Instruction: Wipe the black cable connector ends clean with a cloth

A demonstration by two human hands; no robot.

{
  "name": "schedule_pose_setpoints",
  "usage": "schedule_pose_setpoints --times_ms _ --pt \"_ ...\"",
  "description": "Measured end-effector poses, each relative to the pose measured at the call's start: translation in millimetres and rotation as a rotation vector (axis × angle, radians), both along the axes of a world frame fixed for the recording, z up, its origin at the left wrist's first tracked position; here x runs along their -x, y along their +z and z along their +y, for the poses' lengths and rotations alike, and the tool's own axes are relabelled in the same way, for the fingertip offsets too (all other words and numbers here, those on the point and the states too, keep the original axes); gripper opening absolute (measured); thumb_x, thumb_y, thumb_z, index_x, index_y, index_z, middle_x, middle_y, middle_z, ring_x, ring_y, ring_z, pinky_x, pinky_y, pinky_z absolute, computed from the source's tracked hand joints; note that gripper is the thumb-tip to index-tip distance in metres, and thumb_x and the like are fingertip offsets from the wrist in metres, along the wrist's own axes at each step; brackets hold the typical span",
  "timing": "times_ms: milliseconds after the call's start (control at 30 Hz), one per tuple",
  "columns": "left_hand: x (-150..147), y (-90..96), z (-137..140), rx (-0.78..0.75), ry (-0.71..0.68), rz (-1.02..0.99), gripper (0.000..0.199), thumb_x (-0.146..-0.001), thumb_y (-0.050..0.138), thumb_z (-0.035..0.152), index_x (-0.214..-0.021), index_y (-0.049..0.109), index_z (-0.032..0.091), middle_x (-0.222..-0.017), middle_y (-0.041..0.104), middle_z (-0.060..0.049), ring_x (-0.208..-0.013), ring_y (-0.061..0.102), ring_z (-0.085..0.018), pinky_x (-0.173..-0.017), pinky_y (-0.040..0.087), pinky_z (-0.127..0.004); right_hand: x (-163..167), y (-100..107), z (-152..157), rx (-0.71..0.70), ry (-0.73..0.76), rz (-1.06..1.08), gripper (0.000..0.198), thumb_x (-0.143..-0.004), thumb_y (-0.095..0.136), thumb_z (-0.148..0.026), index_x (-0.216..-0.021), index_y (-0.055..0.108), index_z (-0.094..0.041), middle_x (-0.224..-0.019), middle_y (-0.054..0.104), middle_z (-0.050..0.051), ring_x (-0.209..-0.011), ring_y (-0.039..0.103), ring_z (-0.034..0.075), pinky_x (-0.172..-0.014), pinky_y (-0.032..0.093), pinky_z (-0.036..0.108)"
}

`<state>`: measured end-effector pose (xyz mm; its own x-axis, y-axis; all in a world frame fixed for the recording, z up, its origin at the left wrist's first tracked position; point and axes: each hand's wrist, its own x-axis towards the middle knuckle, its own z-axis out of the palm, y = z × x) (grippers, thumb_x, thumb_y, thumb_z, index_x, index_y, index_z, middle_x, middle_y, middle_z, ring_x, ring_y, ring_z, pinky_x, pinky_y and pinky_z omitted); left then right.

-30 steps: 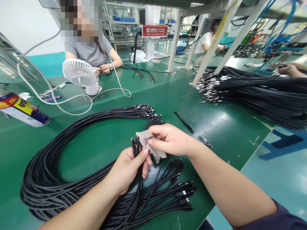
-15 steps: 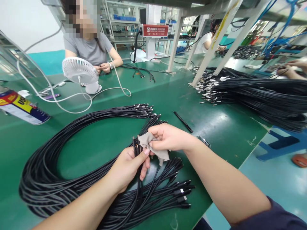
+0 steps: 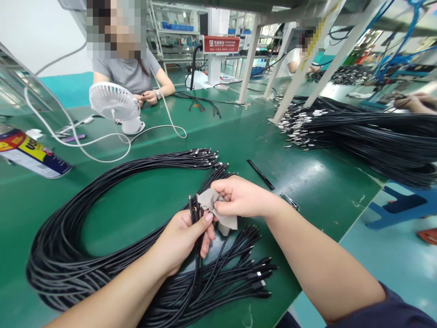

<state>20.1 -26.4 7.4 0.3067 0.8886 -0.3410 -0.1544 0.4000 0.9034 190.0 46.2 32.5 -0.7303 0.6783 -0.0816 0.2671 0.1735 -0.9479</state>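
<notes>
The green table (image 3: 136, 209) holds a curved bundle of black cables (image 3: 59, 239), a white fan (image 3: 114, 101), a can (image 3: 34, 152) and a thin black stick (image 3: 260, 174).

Cables (image 3: 58, 241) on the table (image 3: 136, 209), fan (image 3: 114, 101) behind them, can (image 3: 36, 155) behind left.

Left hand (image 3: 187, 232) curled in a grip, right hand (image 3: 242, 196) pinched just beside it, bare left forearm (image 3: 123, 287) slanting from lower left, bare right forearm (image 3: 317, 250) from lower right
</notes>
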Motion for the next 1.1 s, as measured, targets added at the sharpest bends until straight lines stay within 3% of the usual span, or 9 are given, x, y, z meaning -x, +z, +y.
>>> schedule_pose_setpoints --times_ms 100,267,400,500,633,867,1100 --pt "1 -1.4 0 0.020 0.006 -0.043 0.037 -0.075 0.074 0.047 -0.063 0.066 0.013 -0.051 0.060 0.003 -0.034 0.046 -0.006 -0.036 0.037 -0.019 -3 4 0 -0.133 -0.111 -0.014 0.009 -0.069 0.052 -0.011 -0.065 0.046 -0.017 -0.056 0.049 -0.005 -0.051 0.044 0.007 -0.046 0.033 0.018" --pt "2 -0.8 -2 0.046 -0.004 -0.091 0.033 -0.075 0.075 0.044 -0.072 0.071 0.012 -0.055 0.063 0.002 -0.038 0.052 -0.006 -0.040 0.041 -0.018 -13 7 7 -0.021 -0.200 0.212 0.006 -0.076 0.058 -0.015 -0.082 0.056 -0.014 -0.070 0.057 -0.001 -0.061 0.053 0.009 -0.056 0.043 0.021" --pt "0 3.6 -2 0.084 0.004 -0.132 0.032 -0.071 0.080 0.042 -0.077 0.073 0.011 -0.060 0.069 -0.001 -0.044 0.058 -0.008 -0.043 0.045 -0.018 -12 4 7 0.062 -0.149 0.303 0.013 -0.081 0.063 -0.023 -0.087 0.057 -0.013 -0.074 0.059 0.001 -0.065 0.056 0.010 -0.059 0.045 0.021" --pt "0 5.4 -2 0.123 0.032 -0.157 0.033 -0.066 0.084 0.040 -0.079 0.074 0.011 -0.066 0.072 -0.004 -0.051 0.062 -0.010 -0.046 0.048 -0.018 -7 3 1 0.114 -0.056 0.241 0.017 -0.084 0.063 -0.029 -0.087 0.055 -0.013 -0.077 0.061 0.002 -0.068 0.058 0.011 -0.060 0.047 0.021" --pt "2 3.7 -1 0.157 0.022 -0.173 0.032 -0.064 0.085 0.038 -0.068 0.071 0.010 -0.057 0.069 -0.003 -0.047 0.059 -0.009 -0.047 0.048 -0.017 -1 4 -7 0.111 0.088 0.142 0.020 -0.089 0.057 -0.033 -0.082 0.050 -0.015 -0.075 0.061 0.002 -0.065 0.059 0.011 -0.055 0.045 0.019" --pt "1 2.6 1 0.120 0.120 -0.120 0.030 -0.058 0.089 0.029 -0.068 0.065 0.012 -0.051 0.061 0.003 -0.046 0.054 -0.007 -0.046 0.048 -0.018 4 -1 -8 0.129 0.075 0.063 0.017 -0.088 0.054 -0.028 -0.079 0.045 -0.017 -0.071 0.058 -0.001 -0.058 0.055 0.009 -0.048 0.041 0.018" --pt "0 -0.8 2 0.055 0.183 -0.027 0.031 -0.056 0.088 0.027 -0.066 0.062 0.012 -0.051 0.060 0.005 -0.045 0.053 -0.007 -0.045 0.046 -0.018 11 -1 -10 -0.185 -0.029 -0.161 0.026 -0.089 0.051 -0.021 -0.065 0.042 -0.017 -0.063 0.058 -0.001 -0.057 0.054 0.010 -0.051 0.035 0.020"
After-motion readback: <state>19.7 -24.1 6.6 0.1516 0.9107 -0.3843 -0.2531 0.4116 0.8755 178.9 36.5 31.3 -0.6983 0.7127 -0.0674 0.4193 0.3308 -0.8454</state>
